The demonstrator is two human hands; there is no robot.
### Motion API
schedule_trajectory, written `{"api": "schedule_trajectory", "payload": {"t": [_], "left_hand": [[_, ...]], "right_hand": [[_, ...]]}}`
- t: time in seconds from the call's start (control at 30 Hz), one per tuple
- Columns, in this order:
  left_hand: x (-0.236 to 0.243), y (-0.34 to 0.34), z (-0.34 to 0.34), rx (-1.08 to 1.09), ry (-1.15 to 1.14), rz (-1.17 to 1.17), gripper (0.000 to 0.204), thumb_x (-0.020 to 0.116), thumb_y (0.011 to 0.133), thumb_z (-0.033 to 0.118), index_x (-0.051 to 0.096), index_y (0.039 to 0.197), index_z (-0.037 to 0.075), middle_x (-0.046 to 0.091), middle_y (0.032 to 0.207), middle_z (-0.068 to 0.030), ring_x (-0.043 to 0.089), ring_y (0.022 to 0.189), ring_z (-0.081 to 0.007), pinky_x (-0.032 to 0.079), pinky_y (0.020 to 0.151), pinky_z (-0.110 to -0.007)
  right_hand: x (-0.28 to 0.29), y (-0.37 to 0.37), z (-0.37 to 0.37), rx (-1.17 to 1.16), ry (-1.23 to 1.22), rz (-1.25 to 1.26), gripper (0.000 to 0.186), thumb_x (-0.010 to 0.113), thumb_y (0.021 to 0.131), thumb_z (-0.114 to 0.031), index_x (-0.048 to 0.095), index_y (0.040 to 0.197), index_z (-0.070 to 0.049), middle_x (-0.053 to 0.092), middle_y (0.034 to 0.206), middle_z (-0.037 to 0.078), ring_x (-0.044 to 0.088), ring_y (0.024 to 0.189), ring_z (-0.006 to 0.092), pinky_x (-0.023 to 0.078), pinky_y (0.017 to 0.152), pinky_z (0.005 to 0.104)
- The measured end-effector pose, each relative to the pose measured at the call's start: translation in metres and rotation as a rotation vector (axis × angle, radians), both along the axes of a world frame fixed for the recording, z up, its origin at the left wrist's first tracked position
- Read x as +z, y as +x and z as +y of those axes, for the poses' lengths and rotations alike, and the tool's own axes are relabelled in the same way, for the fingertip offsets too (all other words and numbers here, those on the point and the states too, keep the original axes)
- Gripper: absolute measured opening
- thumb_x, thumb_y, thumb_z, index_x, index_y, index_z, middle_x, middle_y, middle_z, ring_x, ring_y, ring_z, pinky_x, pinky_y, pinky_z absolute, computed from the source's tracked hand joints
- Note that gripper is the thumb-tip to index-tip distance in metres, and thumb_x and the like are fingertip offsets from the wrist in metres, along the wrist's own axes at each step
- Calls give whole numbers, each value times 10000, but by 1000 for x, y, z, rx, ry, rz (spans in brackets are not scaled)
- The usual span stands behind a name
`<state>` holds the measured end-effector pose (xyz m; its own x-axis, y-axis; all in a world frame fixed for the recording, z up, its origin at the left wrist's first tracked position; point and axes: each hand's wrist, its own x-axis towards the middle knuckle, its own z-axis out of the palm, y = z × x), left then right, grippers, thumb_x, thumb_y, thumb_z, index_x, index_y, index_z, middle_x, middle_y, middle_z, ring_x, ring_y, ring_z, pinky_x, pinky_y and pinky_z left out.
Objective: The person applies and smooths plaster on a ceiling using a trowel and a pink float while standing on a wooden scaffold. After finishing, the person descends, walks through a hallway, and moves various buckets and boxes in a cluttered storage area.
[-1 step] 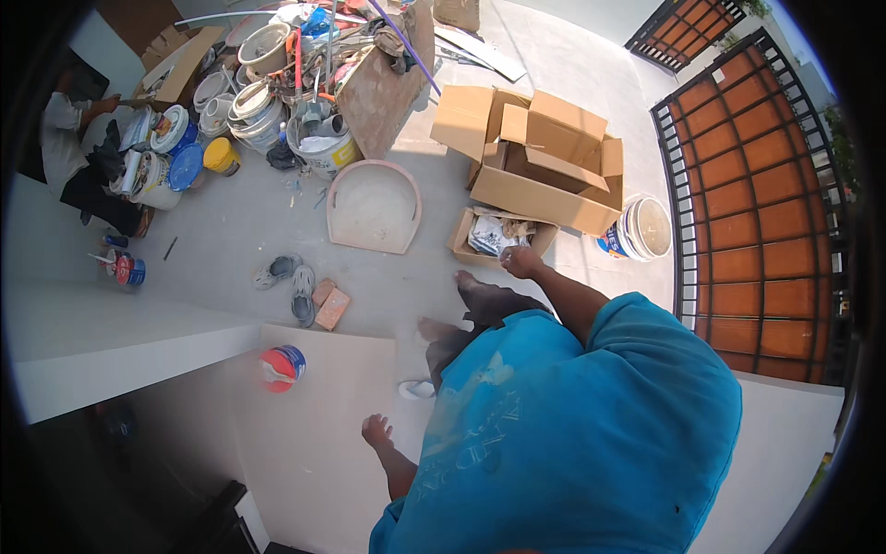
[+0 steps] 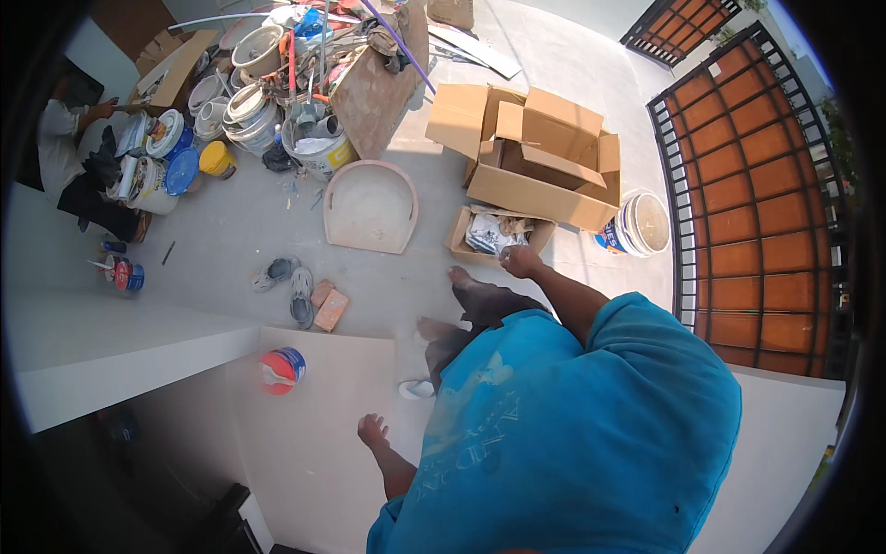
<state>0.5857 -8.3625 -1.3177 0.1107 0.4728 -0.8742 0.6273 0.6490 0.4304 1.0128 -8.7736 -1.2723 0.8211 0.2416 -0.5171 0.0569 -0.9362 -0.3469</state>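
Observation:
My right hand (image 2: 522, 262) is closed, its fingers drawn together beside the near edge of a small cardboard box (image 2: 456, 242). Something small and pale shows at the fingertips, too small to name. Inside that box lie white printed papers or bags (image 2: 487, 233) and crumpled brown paper. Down at the left, my left hand (image 2: 373, 431) hangs with loosely bent fingers apart, holding nothing. A white slipper (image 2: 416, 390) is on the floor between that hand and my bare feet. Behind the small box, a bigger open cardboard box (image 2: 535, 197) stands with its flaps up.
A white bucket (image 2: 646, 224) stands right, near an orange gate (image 2: 757, 212). Ahead lie a pinkish slab (image 2: 371, 205), grey shoes (image 2: 301, 294) and bricks (image 2: 331, 311). A red-and-blue tub (image 2: 282, 369) sits left. Another person (image 2: 63, 148) is far left beside heaped buckets (image 2: 318, 152).
The view has shifted very slightly. My left hand is a touch farther left; my right hand stays by the small box.

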Motion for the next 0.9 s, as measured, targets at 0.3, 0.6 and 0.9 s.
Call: {"api": "schedule_trajectory", "payload": {"t": [0.3, 0.6, 0.9], "left_hand": [[22, 82, 44, -185, 117, -44, 362, 565, 844, 259, 569, 1141, 52, 573, 1154, -107, 560, 1104, -312, 414, 933, -515], [36, 66, -35, -222, 25, 18, 376, 609, 840, 226, 593, 1150, 15, 615, 1096, -103, 599, 1034, -293, 472, 838, -463], [58, 82, -109, -321, 86, 51, 450, 607, 864, 276, 538, 1194, -23, 586, 1079, -125, 586, 1034, -300, 451, 854, -481]], "right_hand": [[-18, -18, -54, -197, -70, 60, 214, 644, 791, -262, 680, 943, -115, 673, 1011, 168, 632, 972, 347, 494, 873, 430], [-56, 24, -50, -172, 29, 84, 225, 651, 788, -264, 687, 955, -118, 677, 998, 175, 632, 982, 350, 493, 869, 437], [-66, 112, -64, -101, 67, 85, 339, 565, 807, -272, 680, 994, -13, 660, 1026, 239, 632, 998, 375, 500, 866, 460]]}}
